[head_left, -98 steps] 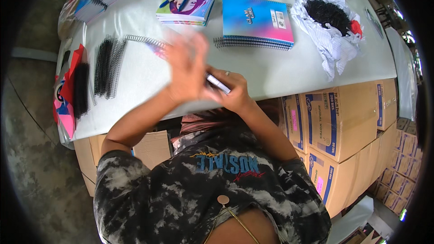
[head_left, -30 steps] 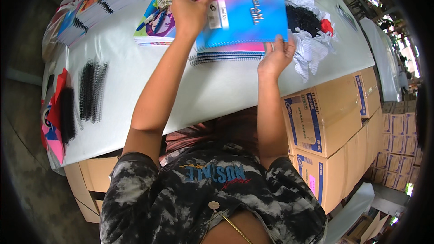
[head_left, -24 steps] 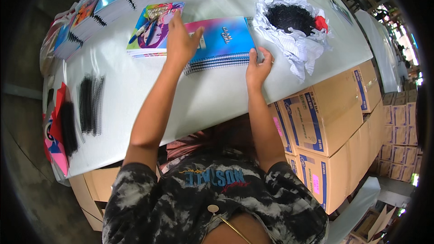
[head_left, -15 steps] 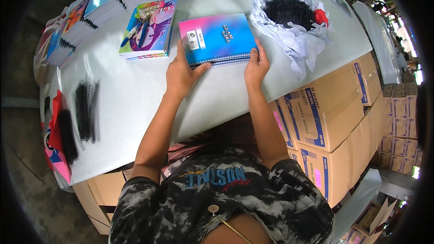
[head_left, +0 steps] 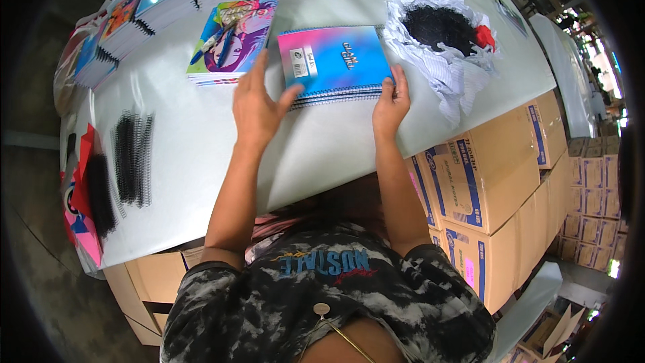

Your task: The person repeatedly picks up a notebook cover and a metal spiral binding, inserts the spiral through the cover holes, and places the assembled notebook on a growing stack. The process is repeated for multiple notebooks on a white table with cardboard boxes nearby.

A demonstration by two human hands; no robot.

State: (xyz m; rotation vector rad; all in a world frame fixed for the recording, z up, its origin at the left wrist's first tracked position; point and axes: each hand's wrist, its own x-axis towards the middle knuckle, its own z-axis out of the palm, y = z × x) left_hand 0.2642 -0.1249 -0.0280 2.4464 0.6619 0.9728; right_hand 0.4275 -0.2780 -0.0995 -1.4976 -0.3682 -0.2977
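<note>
The left hand [head_left: 258, 109] and right hand [head_left: 391, 110] flank stacked pink-and-blue spiral notebooks [head_left: 329, 60] on the white table [head_left: 322, 144].

Top notebook [head_left: 329, 60] pink-to-blue; table cover [head_left: 302, 154] whitish; shirt [head_left: 235, 309] mottled black-and-grey; boxes [head_left: 507, 175] brown, blue-banded.

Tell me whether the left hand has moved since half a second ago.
Yes. Judged against the cartoon-covered notebook stack, the left hand has shifted left, closer to that stack.
</note>
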